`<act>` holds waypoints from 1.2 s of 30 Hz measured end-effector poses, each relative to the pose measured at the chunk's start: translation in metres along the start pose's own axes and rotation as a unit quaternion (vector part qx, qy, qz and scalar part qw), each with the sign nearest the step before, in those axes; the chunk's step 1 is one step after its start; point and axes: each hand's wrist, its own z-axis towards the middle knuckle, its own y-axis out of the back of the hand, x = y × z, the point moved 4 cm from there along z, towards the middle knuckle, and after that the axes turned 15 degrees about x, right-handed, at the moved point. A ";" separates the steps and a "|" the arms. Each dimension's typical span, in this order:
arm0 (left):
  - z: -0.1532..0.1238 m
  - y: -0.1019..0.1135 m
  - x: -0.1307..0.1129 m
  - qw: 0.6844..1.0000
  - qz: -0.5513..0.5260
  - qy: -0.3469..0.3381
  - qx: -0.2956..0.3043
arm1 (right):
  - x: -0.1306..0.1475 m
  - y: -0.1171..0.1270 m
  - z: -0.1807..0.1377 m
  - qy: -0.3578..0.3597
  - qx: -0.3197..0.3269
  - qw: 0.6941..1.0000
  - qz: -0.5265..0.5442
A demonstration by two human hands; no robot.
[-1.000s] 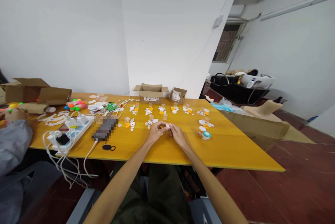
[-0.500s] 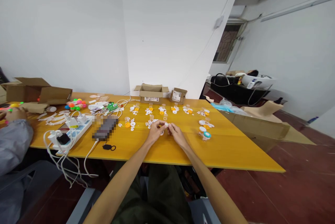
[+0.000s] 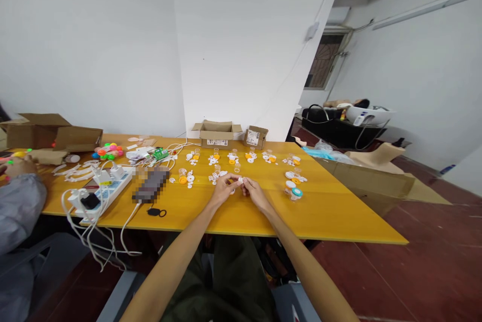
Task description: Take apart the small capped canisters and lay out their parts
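Between my fingertips is a small white plastic piece (image 3: pixel 240 180), held just above the yellow table (image 3: pixel 331 211). My left hand (image 3: pixel 224 189) pinches it from one side, and my right hand (image 3: pixel 253 192) grips it from the other. Its exact shape is too small to make out. Right behind my hands stands a clear cup (image 3: pixel 237 167). An orange ring (image 3: pixel 231 162) and small white parts (image 3: pixel 213 177) lie near it. Part of a white piece shows under my left fingers.
Several similar clusters of cups, orange rings and white parts spread over the table. Jars with a teal lid (image 3: pixel 297 192) stand at right. Cardboard boxes (image 3: pixel 216 134) line the back. A power strip (image 3: pixel 109 194), phone (image 3: pixel 151 185) and another person's sleeve (image 3: pixel 22 206) are at left.
My fingers have shifted slightly around the small white piece, which shows a little more between them. The camera view has moved slightly.
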 end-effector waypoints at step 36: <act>0.003 0.004 0.009 0.987 0.138 -0.029 -0.075 | 0.001 0.002 -0.005 -0.003 -0.029 0.999 0.046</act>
